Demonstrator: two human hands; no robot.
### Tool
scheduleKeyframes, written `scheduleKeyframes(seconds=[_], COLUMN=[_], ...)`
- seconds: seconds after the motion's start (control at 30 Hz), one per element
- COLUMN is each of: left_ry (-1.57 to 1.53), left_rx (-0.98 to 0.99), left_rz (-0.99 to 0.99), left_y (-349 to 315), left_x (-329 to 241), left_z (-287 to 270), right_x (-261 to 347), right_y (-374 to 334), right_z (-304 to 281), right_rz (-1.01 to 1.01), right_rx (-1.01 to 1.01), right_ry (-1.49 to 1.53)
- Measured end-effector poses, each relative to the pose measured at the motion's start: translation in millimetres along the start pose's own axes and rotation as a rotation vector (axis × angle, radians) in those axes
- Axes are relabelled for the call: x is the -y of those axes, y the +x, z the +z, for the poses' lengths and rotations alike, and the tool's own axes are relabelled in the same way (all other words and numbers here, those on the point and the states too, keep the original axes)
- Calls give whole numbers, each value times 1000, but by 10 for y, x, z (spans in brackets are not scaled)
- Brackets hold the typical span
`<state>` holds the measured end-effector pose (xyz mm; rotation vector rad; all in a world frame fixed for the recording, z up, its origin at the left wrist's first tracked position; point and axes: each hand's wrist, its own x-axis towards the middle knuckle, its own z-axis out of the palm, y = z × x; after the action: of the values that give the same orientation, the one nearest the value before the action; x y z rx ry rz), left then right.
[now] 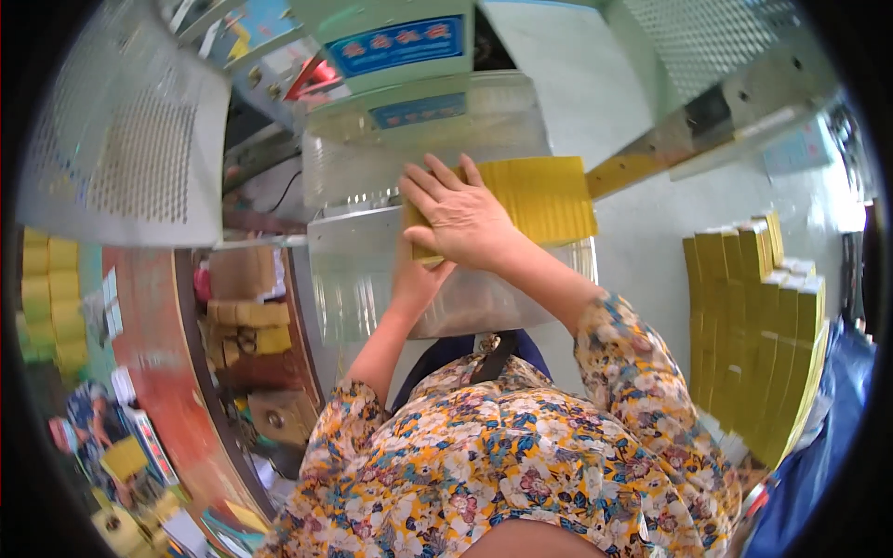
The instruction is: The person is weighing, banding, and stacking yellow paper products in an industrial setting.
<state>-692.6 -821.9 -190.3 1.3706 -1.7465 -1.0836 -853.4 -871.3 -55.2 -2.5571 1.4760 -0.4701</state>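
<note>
The right hand (458, 216) lies palm down on the left end of a long, rectangular yellow block with fine lines across it (549, 197). Its fingers are a little spread and reach about to the far edge of the block. The left hand (423, 272) is partly under the right one, near the block's left end; its fingers are mostly hidden, so I cannot tell if they pinch the block or only support it.

The block is over the shiny, silver-coloured flat table (358, 279), and its right end comes about to the table's right edge. Between the block and the table's near edge, a wide strip of the surface is seen. Behind the table stands a pale green machine front (349, 14) with a blue rectangular sign (400, 46). From the table's far right, a long grey metal bar with holes (726, 116) slopes toward the block. To the right of the table, pale grey floor (642, 251) separates it from high stacks of yellow blocks (753, 344).
</note>
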Motion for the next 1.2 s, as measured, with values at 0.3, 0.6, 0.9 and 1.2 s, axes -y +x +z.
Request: scheduleKeyframes(seconds=[0.3, 0.6, 0.9, 1.2], left_ry=[237, 301, 132, -54], left_rx=[3, 187, -57, 169], left_rz=[131, -47, 51, 54], left_y=[12, 26, -39, 212], left_x=[201, -322, 211, 18], left_z=[2, 116, -86, -338], right_x=[164, -433, -486, -809], right_y=[-25, -925, -1605, -1747], right_z=[56, -135, -403, 187], right_rz=[-85, 214, 445, 934], right_rx=[-236, -192, -670, -238], right_ry=[106, -30, 293, 1015])
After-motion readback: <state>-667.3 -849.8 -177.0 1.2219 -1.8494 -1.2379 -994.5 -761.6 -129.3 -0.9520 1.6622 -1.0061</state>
